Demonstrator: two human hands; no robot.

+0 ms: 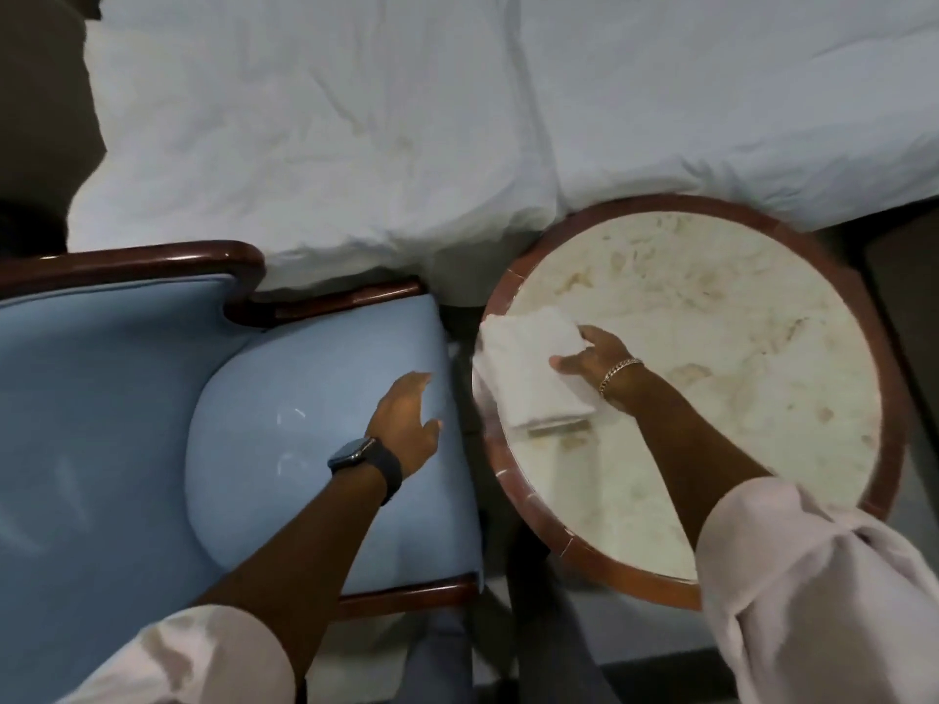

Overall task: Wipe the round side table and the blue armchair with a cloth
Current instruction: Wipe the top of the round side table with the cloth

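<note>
Clearly the step in hand is wiping the round side table (721,317), so that table serves as the landmark: the folded white cloth (533,368) lies flat on its marble top at the edge nearest the blue armchair (127,398), pressed down by the right hand (592,360), whose fingers lie together on the cloth with the thumb stretched along its near side. To do this well, I judge, keep the palm flat and sweep in overlapping arcs across the marble, then follow the reddish wooden rim. Beside the table, the left hand (406,424) hovers over the armchair seat, fingers loosely spread, holding nothing
</note>
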